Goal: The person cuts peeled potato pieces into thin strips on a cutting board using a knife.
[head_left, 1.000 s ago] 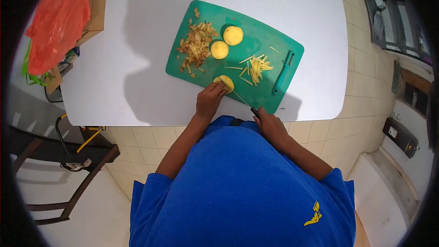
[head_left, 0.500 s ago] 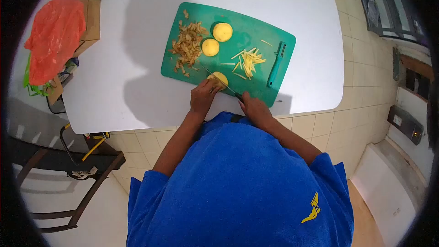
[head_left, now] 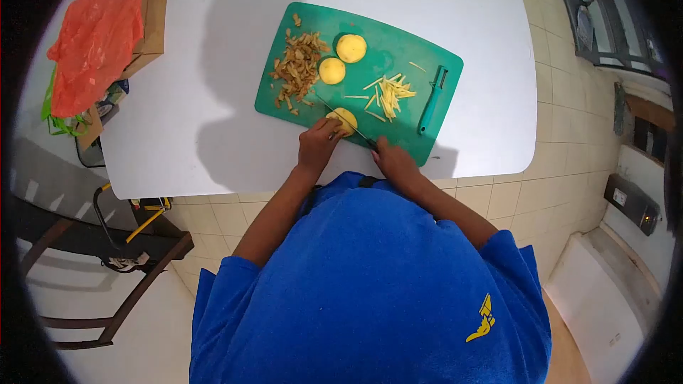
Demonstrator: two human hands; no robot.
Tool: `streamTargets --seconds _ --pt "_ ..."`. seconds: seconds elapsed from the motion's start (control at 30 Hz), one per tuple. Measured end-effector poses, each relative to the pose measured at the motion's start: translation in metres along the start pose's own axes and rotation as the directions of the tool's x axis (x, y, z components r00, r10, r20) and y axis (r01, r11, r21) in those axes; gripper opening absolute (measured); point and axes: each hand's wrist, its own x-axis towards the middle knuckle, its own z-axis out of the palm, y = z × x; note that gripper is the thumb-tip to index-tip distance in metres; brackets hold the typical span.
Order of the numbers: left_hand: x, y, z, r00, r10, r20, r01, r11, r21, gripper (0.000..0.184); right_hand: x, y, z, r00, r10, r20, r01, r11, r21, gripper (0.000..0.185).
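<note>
My left hand (head_left: pixel 318 144) has its fingers closed on a peeled potato (head_left: pixel 344 119) at the near edge of the green cutting board (head_left: pixel 384 32). In my right hand (head_left: pixel 395 160) is the handle of a knife (head_left: pixel 366 138), whose thin blade lies across that potato and points to the far left. Two more peeled potatoes (head_left: pixel 351 48) sit farther up the board. Brown peelings (head_left: pixel 299 65) are heaped on its left side. Pale potato sticks (head_left: pixel 391 95) lie in a loose pile right of centre.
A green-handled peeler (head_left: pixel 430 108) rests along the board's right side. The white table (head_left: pixel 491 92) carries the board. A cardboard box (head_left: pixel 153 25) and a red plastic bag (head_left: pixel 96 46) stand at the far left. A dark chair (head_left: pixel 135 291) is at the lower left.
The camera view has shifted slightly, moving the scene a little to the right. Both hands keep their grip on the potato and the knife, with the blade still across the potato.
</note>
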Motion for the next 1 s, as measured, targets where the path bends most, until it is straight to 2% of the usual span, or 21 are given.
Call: streamTargets --seconds 0.07,0.17,0.27,0.37,0.47,0.57,0.63,0.67,0.73,0.77,0.83,0.9,1.0 --pt "0.002 -0.001 -0.003 0.999 -0.019 0.039 0.018 1.0 0.01 0.025 0.006 -0.003 0.007 0.999 -0.023 -0.036 0.023 1.0 0.007 0.029" --pt "0.001 0.001 0.0 1.0 -0.013 -0.02 0.013 1.0 0.0 0.024 0.009 0.002 0.013 0.998 -0.012 -0.057 0.012 1.0 0.002 0.029" --pt "0.0 0.004 -0.003 0.999 0.025 -0.035 -0.024 0.999 0.026 0.023 -0.017 0.014 0.007 0.999 0.018 -0.038 -0.017 1.0 0.012 0.029" --pt "-0.001 0.003 -0.002 1.0 -0.009 0.013 0.008 0.999 0.031 0.024 -0.052 0.027 -0.007 0.998 0.065 0.005 -0.065 0.998 0.026 0.029" --pt "-0.002 0.004 -0.001 0.998 0.023 -0.051 -0.023 1.0 -0.01 0.025 -0.073 0.036 -0.015 0.989 0.128 0.075 -0.129 0.992 0.006 0.03" --pt "-0.008 -0.009 0.006 0.999 0.03 -0.016 -0.031 0.996 -0.078 0.037 -0.075 0.042 -0.02 0.986 0.125 0.107 -0.124 0.992 -0.02 0.03" --pt "-0.007 -0.014 0.009 0.991 0.117 -0.066 -0.118 0.993 -0.012 0.052 -0.074 0.043 -0.028 0.988 0.101 0.114 -0.1 0.995 -0.019 0.029" --pt "-0.008 -0.015 0.012 0.984 0.157 -0.085 -0.156 0.988 0.018 0.06 -0.074 0.045 -0.034 0.993 0.046 0.111 -0.048 0.999 0.017 0.028" --pt "-0.008 -0.014 0.013 0.991 0.113 -0.074 -0.112 0.993 0.022 0.073 -0.073 0.042 -0.05 0.992 -0.067 0.107 0.058 0.995 0.087 0.028" --pt "-0.008 -0.013 0.013 0.994 0.09 -0.069 -0.088 0.996 0.027 0.079 -0.073 0.051 -0.046 0.987 -0.16 -0.003 0.16 0.986 0.057 0.031" --pt "-0.004 -0.009 0.013 0.999 0.018 0.03 -0.019 0.999 0.036 0.081 -0.074 0.045 -0.061 0.995 -0.024 0.092 -0.003 0.958 0.287 0.031" --pt "-0.003 -0.006 0.014 0.997 -0.019 0.081 0.014 0.998 0.063 0.081 -0.077 0.039 -0.074 0.972 0.088 0.217 -0.186 0.854 0.486 0.032" --pt "-0.002 -0.003 0.016 0.997 -0.024 0.072 0.016 0.994 0.106 0.079 -0.076 0.046 -0.075 0.992 0.065 0.111 -0.122 0.734 0.669 0.032"
